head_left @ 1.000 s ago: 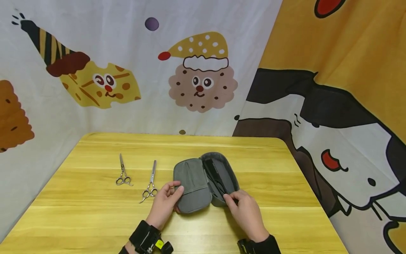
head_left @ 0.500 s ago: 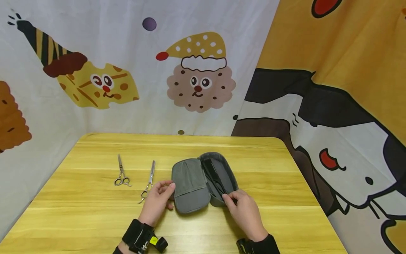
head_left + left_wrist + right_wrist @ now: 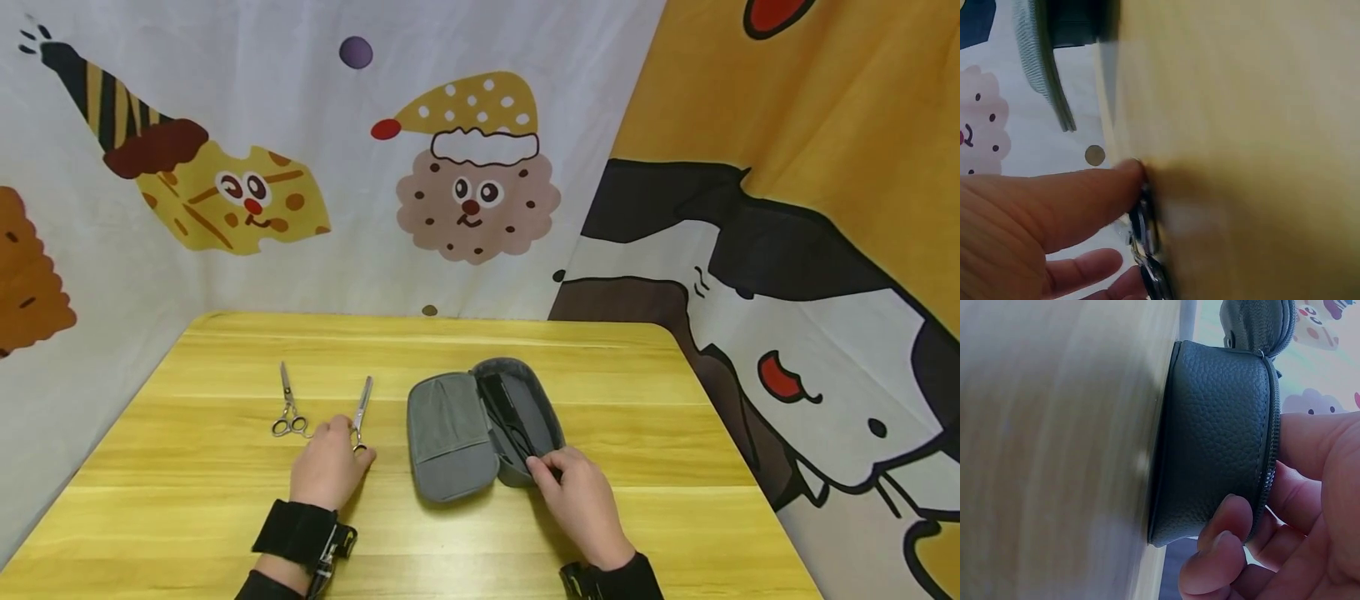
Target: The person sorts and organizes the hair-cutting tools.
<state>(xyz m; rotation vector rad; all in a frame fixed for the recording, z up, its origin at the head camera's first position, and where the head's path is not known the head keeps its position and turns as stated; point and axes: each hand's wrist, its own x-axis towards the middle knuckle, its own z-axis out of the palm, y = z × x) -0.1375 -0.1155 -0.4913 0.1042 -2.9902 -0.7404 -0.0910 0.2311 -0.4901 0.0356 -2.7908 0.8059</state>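
- Left hand (image 3: 330, 465): thumb and fingers straddle the handles of the nearer scissors (image 3: 362, 408), thumb tip at a ring; whether they pinch it, I cannot tell
- Taking up these scissors looks like the step; closing fingertips low on the rings, against the table (image 3: 210, 533), should lift them cleanly, blades pointing away
- Right hand (image 3: 581, 504): thumb and fingers pinch the near end of the grey zip case (image 3: 1219, 419); a light hold probably steadies it without buckling the wall
- Between the hands sits its folded-back lid (image 3: 450, 437), best not knocked
- Ahead of the right fingertips, inside the case, lies a slim black item (image 3: 507, 406)
- Ahead and left of the left hand, the second scissors (image 3: 288, 400) lie near; a straight lift likely avoids snagging them
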